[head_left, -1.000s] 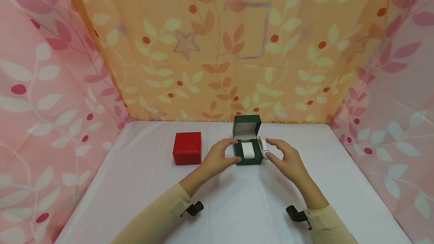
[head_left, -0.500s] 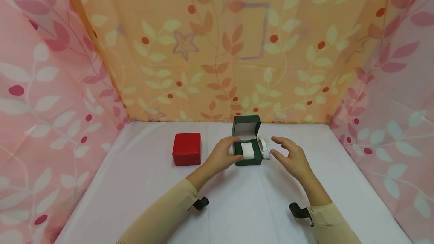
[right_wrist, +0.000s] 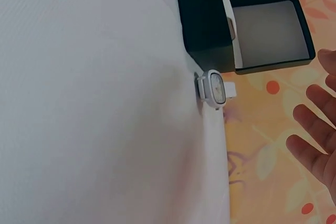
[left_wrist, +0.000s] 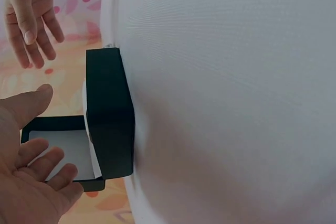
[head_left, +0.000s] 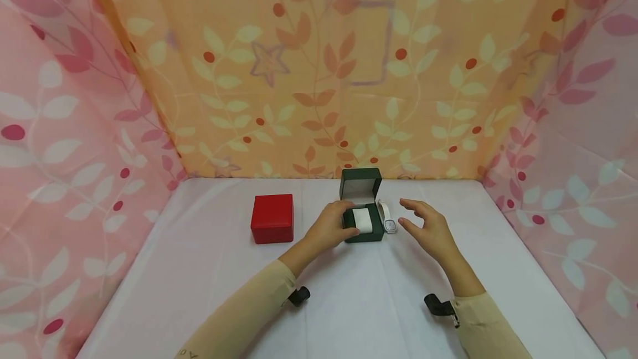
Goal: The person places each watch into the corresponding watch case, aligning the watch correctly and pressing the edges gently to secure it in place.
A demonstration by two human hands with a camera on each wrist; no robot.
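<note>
and the right hand (head_left: 432, 234) has come away! a second ago its thumb and fingertip were at the white watch (head_left: 390, 226); now, right of centre in the head view, it hangs just beside it, thumb and fingers apart, nothing between them. the white watch holds the same spot on the white tabletop (head_left: 369, 303), lying along the right side of the green box (head_left: 377, 223), dial toward the bottom of the frame, strap running up. whether it touches the box wall, i can't tell.

meanwhile the left hand (head_left: 326, 227) has edged a touch further over the box's left side, near the middle of the frame. the left wrist view has its fingers spread, clamped on nothing; contact with the box, can't tell.

the lid (head_left: 361, 186) stands up at the back, and the white cushion (head_left: 363, 220) looks bare in the base. so the work, as i judge it, is between moves: watch outside the box, both hands free. left of centre, the red box (head_left: 272, 219) sits lid down.
</note>
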